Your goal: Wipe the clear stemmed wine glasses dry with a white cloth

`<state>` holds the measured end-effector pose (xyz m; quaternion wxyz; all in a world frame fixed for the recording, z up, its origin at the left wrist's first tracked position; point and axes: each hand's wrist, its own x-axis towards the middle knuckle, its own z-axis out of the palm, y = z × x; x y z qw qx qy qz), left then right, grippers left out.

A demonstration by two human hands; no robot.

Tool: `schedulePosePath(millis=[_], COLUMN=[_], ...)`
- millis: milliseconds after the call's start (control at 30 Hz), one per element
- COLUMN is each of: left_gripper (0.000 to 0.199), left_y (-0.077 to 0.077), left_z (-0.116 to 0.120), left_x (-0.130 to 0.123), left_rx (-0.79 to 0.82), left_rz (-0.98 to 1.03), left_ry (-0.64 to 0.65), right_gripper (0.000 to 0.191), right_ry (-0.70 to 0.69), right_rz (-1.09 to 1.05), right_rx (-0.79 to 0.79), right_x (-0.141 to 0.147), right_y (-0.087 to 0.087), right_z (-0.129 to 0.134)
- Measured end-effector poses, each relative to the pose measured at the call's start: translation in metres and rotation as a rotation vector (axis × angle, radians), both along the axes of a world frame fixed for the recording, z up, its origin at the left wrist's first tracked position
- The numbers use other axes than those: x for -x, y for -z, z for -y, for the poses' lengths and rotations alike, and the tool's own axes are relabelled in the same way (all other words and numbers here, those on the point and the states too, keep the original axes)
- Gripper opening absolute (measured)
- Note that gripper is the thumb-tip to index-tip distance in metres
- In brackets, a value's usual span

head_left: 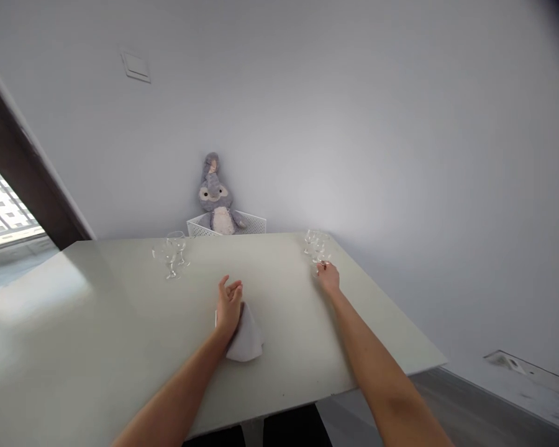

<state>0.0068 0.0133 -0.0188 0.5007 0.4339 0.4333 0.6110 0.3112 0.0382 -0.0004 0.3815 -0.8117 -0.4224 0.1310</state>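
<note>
My right hand (328,277) reaches to the far right of the table, its fingers closed at the stem of a small clear stemmed glass (325,255). More clear glasses (313,242) stand close together just beyond it. Nearer the middle, my left hand (230,304) hovers or rests at a folded white cloth (246,338), with its fingers loosely bent and apart and nothing seen between them. Part of the cloth is hidden behind that hand and wrist. At the far left of the table stand a stemmed glass (171,261) and another stemmed glass (180,245) behind it.
The pale table (279,372) reaches toward a white wall. Behind its far edge a grey plush toy (214,192) sits in a white perforated basket (256,224). A light switch (136,66) is on the wall, and a dark-framed window (4,198) is at left.
</note>
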Motion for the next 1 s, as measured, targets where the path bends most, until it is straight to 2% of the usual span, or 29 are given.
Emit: schedulePosePath(millis=[167, 367, 467, 567, 633, 667, 733, 800, 900, 1000], left_gripper=[0.049, 0.047, 0.041, 0.034, 0.032, 0.032, 0.032, 0.034, 0.037, 0.043], left_y=[0.001, -0.008, -0.011, -0.015, -0.019, -0.021, -0.025, -0.028, -0.032, -0.036], left_z=[0.0, 0.006, 0.005, -0.001, -0.007, -0.01, -0.016, -0.022, -0.035, -0.053], left_x=[0.0, 0.001, 0.004, 0.012, 0.02, 0.025, 0.036, 0.048, 0.067, 0.087], left_rx=[-0.001, 0.012, -0.008, -0.022, 0.016, 0.046, 0.099, 0.129, 0.163, 0.24], left_rz=[-0.012, 0.039, 0.089, 0.172, 0.254, 0.295, 0.358, 0.388, 0.429, 0.509], left_ry=[-0.009, -0.026, -0.166, -0.357, -0.464, -0.513, -0.6, -0.656, -0.671, -0.588], right_gripper=[0.026, 0.024, 0.024, 0.023, 0.026, 0.031, 0.047, 0.052, 0.052, 0.038], right_ry=[0.057, 0.13, 0.185, 0.148, -0.005, -0.141, -0.543, -0.787, -0.816, -0.776], right_rz=[-0.07, -0.186, -0.266, -0.339, -0.379, -0.393, -0.349, -0.147, 0.194, 0.283], right_rx=[-0.005, -0.059, -0.101, -0.136, -0.118, -0.081, 0.066, 0.139, 0.157, 0.216], right_x=[-0.014, -0.012, 0.0, 0.031, 0.064, 0.082, 0.118, 0.152, 0.19, 0.205], right_y=[0.007, 0.003, 0.002, 0.001, 0.0, -0.001, -0.003, -0.005, -0.005, -0.002], right_z=[-0.003, 0.001, 0.012, 0.024, 0.032, 0.035, 0.039, 0.042, 0.044, 0.045])
